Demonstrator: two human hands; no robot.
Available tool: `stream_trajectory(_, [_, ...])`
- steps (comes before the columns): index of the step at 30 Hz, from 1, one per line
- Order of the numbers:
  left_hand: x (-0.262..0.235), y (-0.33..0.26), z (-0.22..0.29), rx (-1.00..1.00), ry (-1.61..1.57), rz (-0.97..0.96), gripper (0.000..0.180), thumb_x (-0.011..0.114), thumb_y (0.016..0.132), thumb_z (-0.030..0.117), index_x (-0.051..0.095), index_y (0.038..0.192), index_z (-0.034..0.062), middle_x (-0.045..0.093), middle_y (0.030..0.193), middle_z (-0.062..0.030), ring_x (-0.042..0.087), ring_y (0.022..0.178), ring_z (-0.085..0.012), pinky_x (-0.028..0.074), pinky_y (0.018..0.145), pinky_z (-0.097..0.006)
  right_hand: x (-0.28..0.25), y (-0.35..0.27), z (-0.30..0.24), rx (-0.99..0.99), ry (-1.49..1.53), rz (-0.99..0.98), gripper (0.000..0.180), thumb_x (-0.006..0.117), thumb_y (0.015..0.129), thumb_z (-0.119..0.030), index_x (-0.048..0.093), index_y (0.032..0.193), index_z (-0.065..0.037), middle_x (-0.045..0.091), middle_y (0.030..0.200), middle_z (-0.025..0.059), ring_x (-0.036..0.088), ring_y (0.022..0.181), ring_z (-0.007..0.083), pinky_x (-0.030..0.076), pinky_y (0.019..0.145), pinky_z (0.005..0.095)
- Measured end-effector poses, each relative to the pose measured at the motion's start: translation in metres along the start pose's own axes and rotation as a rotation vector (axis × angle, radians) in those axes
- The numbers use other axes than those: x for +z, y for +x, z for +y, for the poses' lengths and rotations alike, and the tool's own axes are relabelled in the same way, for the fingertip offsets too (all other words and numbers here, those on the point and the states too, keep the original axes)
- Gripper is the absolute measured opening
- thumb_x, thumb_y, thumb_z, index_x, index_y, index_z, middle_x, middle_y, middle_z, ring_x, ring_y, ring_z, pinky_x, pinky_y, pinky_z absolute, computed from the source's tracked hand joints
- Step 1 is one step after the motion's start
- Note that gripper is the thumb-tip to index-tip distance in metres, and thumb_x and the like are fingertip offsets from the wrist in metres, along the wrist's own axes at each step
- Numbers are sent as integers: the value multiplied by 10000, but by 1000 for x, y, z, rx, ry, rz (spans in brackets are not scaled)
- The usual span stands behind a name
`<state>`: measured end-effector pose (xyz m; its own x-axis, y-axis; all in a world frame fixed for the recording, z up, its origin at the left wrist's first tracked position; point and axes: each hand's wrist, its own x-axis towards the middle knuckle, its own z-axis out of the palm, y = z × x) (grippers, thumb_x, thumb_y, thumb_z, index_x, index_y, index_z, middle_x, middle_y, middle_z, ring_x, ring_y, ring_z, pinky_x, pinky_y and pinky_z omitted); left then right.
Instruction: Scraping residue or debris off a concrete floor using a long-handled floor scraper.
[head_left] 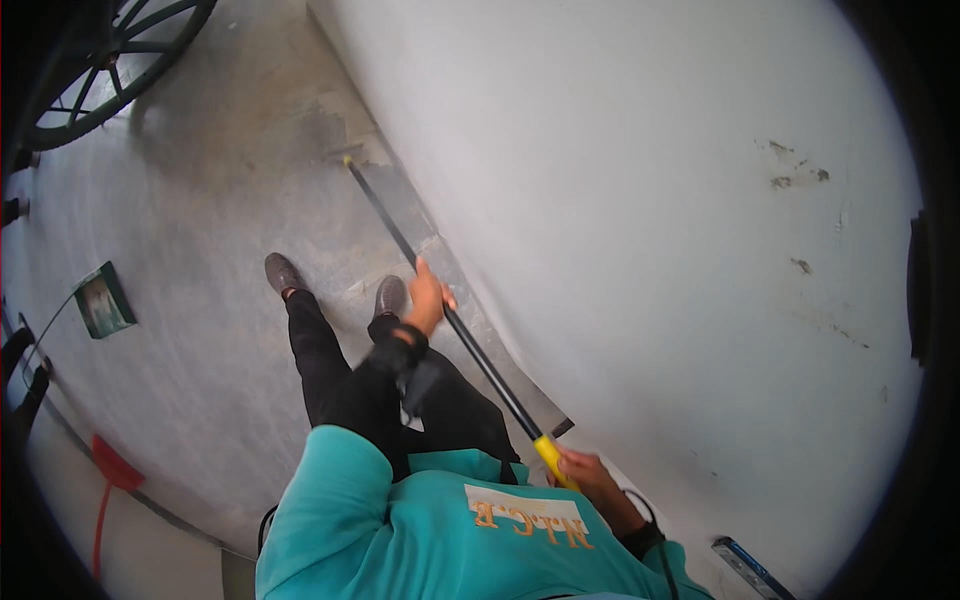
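Observation:
A long black pole (486, 366) with a yellow grip slants from my waist to the floor ahead. My left hand (428, 298) is closed around the middle of its shaft. Lower down, by my waist on the right, my right hand (588, 472) is closed on the yellow grip (551, 458). The pole's far end has a small yellow collar (347, 160) and meets the floor near the wall's foot. A thin greyish head seems to lie there, but it blends into the floor and its kind cannot be made out.
A white, scuffed wall (640, 180) runs close along my right. On the grey concrete floor (200, 250) lies a green dustpan-like tray (104, 300) to the left. A large spoked wheel (110, 62) stands far left; a red long-handled tool (116, 465) leans near left.

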<state>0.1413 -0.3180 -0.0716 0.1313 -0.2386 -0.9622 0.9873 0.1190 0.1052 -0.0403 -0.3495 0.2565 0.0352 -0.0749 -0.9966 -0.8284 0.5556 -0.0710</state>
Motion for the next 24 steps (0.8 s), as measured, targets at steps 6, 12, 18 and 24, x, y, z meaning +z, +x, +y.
stream_trajectory(6, [-21, -5, -28, -160, -5, 132, 403, 300, 764, 425, 308, 610, 52, 312, 421, -77, 301, 278, -204, 257, 252, -325, -11, 9, 44, -367, -499, 171, 397, 435, 749, -191, 352, 1106, -37, 480, 631, 37, 440, 553, 84, 384, 523, 192])
stream_trajectory(12, [-16, 24, 2, 19, -23, 144, 402, 310, 769, 410, 291, 598, 47, 343, 430, -95, 338, 294, -212, 284, 256, -323, 3, 16, -30, 84, 44, 98, 380, 423, 756, -180, 354, 1103, -40, 488, 634, 48, 450, 537, 75, 387, 452, 176])
stream_trajectory(18, [-38, 1, -39, 47, 358, 270, 417, 293, 770, 395, 376, 627, 12, 364, 376, -88, 358, 260, -220, 306, 271, -327, -1, 26, 65, -495, -463, 153, 375, 425, 762, -185, 355, 1106, -52, 485, 653, 53, 430, 467, 79, 368, 461, 169])
stream_trajectory(24, [-21, 38, 37, 196, 156, 36, 450, 269, 778, 383, 334, 501, 34, 356, 366, -96, 369, 280, -219, 307, 297, -322, 24, 52, -22, 34, 274, -104, 400, 458, 753, -186, 350, 1105, -29, 505, 705, 63, 469, 570, 91, 380, 531, 187])
